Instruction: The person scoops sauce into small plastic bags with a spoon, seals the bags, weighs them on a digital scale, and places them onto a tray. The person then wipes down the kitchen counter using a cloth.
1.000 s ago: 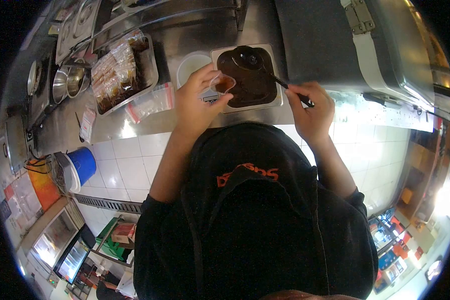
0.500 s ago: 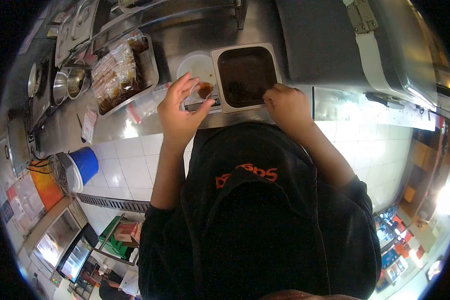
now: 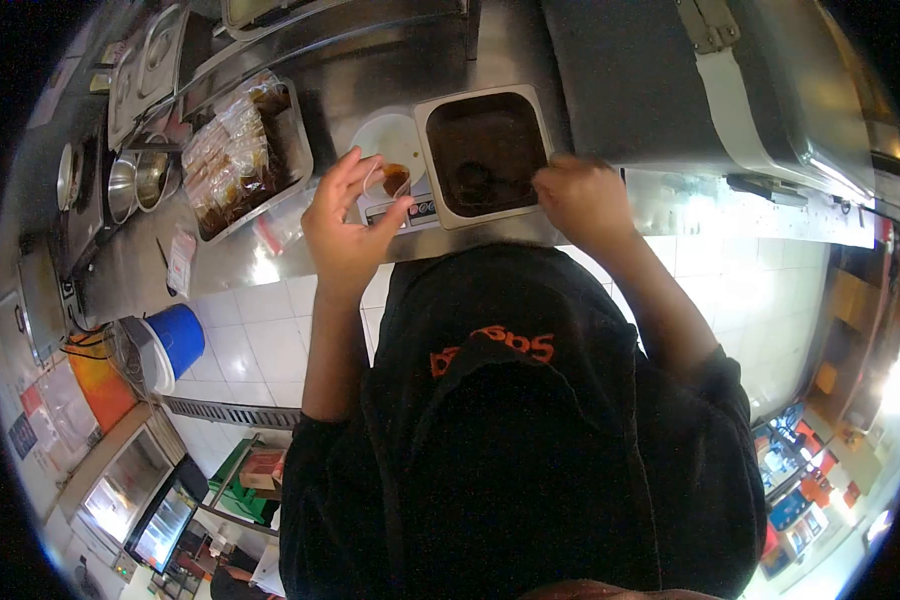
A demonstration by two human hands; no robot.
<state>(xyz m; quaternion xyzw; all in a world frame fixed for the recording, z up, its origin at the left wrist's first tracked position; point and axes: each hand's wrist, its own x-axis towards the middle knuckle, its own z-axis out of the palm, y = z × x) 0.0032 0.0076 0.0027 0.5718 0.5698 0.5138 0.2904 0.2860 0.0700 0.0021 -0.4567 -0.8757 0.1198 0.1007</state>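
Observation:
My left hand (image 3: 346,215) holds a small clear plastic bag (image 3: 395,180) by its open rim, with reddish-brown sauce in it. The bag is over a kitchen scale (image 3: 402,213) that bears a white plate (image 3: 375,133). Beside the scale is a deep square metal pan (image 3: 536,120) of dark brown liquid. My right hand (image 3: 587,197) is closed at the pan's right rim; what its fingers hold is hidden. A dark round shape shows in the liquid, too dim to name.
To the left, a metal tray (image 3: 298,150) holds several filled clear bags. A small packet (image 3: 181,262) lies near the counter's front edge, with metal bowls (image 3: 150,182) farther left. A large grey appliance (image 3: 650,80) bounds the right side. A blue bucket (image 3: 176,338) stands on the floor.
My left hand and the bag have shifted slightly left. My right hand has moved a little up at the pan's rim, and a round shape now shows in the liquid.

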